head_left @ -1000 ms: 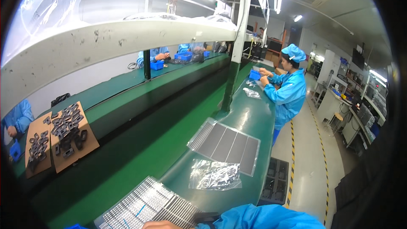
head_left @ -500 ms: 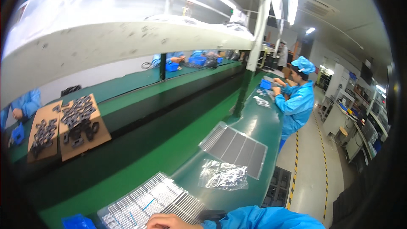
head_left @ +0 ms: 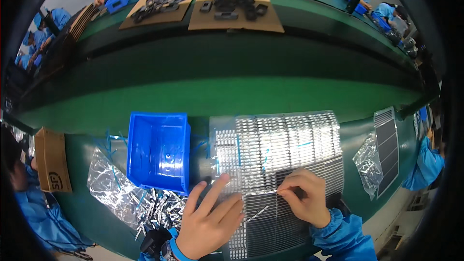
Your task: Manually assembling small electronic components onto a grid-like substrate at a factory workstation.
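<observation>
A sheet of silvery and dark strips in close rows (head_left: 290,140) lies on the green bench in front of me. My left hand (head_left: 210,220) rests across its left part, fingers spread. Over the sheet's middle, my right hand (head_left: 309,198) pinches thumb and forefinger at the end of a thin pale strip (head_left: 261,193). That strip runs along a row toward my left fingertips. One short loose strip (head_left: 257,213) lies slanted on the dark rows below. Left of my left hand is a pile of small silvery and black strips (head_left: 162,210).
A blue bin (head_left: 159,149) stands left of the sheet, beside clear plastic film (head_left: 108,183). A cardboard box (head_left: 52,159) is farther left. More sheets (head_left: 386,149) and a plastic bag (head_left: 368,164) lie right. Across, cardboard (head_left: 270,21) carries black parts; co-workers sit around.
The view has swung from the right down onto the bench before me. My left hand has come into view, and my right hand now shows pinching over the sheet.
</observation>
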`<state>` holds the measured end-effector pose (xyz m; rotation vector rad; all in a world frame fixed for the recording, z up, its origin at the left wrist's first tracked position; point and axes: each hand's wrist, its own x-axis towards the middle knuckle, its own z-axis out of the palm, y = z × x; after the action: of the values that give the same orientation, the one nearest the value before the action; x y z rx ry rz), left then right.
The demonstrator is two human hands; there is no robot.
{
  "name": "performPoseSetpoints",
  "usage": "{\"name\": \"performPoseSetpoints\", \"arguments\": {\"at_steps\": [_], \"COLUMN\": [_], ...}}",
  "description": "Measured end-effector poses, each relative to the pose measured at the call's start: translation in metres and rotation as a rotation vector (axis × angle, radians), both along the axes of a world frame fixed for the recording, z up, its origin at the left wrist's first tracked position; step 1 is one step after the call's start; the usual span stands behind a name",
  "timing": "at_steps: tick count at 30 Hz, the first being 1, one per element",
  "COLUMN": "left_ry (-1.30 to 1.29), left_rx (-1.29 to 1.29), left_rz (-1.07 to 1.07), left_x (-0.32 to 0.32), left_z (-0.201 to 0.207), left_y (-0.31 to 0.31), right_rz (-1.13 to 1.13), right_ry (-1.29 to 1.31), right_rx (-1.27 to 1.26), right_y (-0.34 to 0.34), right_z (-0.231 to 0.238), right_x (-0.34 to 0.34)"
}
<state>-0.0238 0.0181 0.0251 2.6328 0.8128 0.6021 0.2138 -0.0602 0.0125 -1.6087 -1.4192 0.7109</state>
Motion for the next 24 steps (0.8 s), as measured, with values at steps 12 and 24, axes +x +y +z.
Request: {"name": "performPoseSetpoints", "arguments": {"at_steps": [12, 24], "left_ry": [-0.081, -0.109], "left_rx": [-0.106, -0.138], "left_rz": [-0.025, -0.003], "left_x": [-0.002, 0.003], "left_z": [-0.015, -0.017], "left_y": [0.007, 0.006], "right_rz": [0.043, 0.069], "right_ry": [-0.234, -0.262], "right_rx": [-0.054, -0.043], "right_y": [-0.003, -0.002], "right_z": [0.002, -0.002], "right_x": [0.005, 0.004]}}
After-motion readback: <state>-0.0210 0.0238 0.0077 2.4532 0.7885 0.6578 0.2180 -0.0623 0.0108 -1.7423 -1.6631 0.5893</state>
